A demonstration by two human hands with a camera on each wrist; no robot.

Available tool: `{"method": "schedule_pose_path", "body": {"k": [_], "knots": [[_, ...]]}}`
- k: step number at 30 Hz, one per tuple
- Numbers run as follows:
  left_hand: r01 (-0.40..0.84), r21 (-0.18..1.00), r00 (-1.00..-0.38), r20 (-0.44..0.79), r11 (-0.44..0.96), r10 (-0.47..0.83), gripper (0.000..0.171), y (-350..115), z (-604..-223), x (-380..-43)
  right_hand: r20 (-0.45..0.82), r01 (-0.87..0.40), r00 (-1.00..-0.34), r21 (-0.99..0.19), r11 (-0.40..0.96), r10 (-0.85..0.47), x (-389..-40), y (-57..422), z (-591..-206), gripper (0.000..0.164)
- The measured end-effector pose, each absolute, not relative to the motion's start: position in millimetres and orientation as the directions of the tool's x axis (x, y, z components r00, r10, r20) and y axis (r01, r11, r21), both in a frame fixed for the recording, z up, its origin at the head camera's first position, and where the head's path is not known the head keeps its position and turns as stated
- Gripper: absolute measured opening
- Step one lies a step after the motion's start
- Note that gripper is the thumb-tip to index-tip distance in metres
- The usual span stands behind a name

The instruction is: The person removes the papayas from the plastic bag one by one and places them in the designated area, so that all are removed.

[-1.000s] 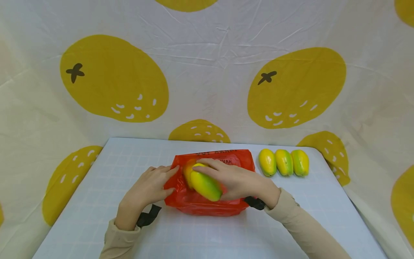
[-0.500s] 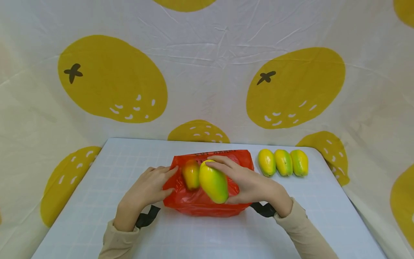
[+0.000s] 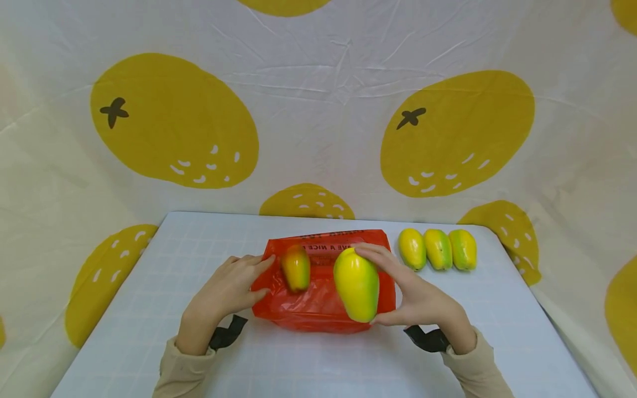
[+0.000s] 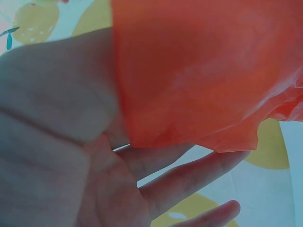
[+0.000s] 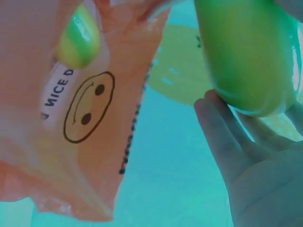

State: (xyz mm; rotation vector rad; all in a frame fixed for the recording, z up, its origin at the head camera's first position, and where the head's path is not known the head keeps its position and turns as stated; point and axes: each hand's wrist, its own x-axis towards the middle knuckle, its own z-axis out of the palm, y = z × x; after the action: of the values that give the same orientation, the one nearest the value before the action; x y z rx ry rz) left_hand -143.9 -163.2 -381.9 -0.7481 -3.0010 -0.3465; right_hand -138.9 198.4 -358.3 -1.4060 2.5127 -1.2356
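Note:
A red plastic bag (image 3: 325,318) with black print lies on the table with its mouth spread open. Inside its left part is one mango (image 3: 296,269), tinted orange in the head view. My left hand (image 3: 226,290) is at the bag's left rim, fingers spread and fairly straight; in the left wrist view the red plastic (image 4: 189,71) covers the thumb and part of the fingers. Over the right part of the bag, my right hand (image 3: 418,296) holds a yellow-green mango (image 3: 356,284) between thumb and fingers, its long side nearly upright.
Three more yellow-green mangoes stand in a row right of the bag, the middle mango (image 3: 438,250) close to its neighbours. The white table (image 3: 318,365) has a faint check pattern. A fruit-print cloth (image 3: 318,132) hangs behind and at both sides.
My right hand has moved right with its mango, away from the mango in the bag, which now shows fully. My left hand stays at the bag's left rim.

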Motion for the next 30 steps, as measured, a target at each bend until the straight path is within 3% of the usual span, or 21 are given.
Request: {"method": "schedule_pose_path", "body": {"k": [8, 15, 18, 25, 30], "knots": [[0.468, 0.205, -0.884, 0.081, 0.860, 0.461, 0.062, -162, -380, -144, 0.476, -0.702, -0.579, -0.704, 0.108, -0.661, -142, 241, -382, 0.117], [0.474, 0.199, -0.880, 0.091, 0.858, 0.466, 0.061, -162, -380, -143, 0.591, -0.680, -0.477, -0.717, -0.153, -0.650, -147, 267, -401, 0.113], [0.474, 0.199, -0.880, 0.091, 0.858, 0.465, 0.061, -162, -379, -143, 0.612, -0.656, -0.464, -0.723, -0.216, -0.640, -150, 277, -409, 0.113], [0.462, 0.207, -0.887, 0.077, 0.863, 0.456, 0.062, -164, -380, -144, 0.612, -0.590, -0.479, -0.755, -0.285, -0.629, -155, 299, -427, 0.111], [0.468, 0.207, -0.883, 0.087, 0.859, 0.461, 0.061, -163, -381, -144, 0.594, -0.544, -0.526, -0.785, -0.295, -0.608, -153, 315, -440, 0.108]]}}
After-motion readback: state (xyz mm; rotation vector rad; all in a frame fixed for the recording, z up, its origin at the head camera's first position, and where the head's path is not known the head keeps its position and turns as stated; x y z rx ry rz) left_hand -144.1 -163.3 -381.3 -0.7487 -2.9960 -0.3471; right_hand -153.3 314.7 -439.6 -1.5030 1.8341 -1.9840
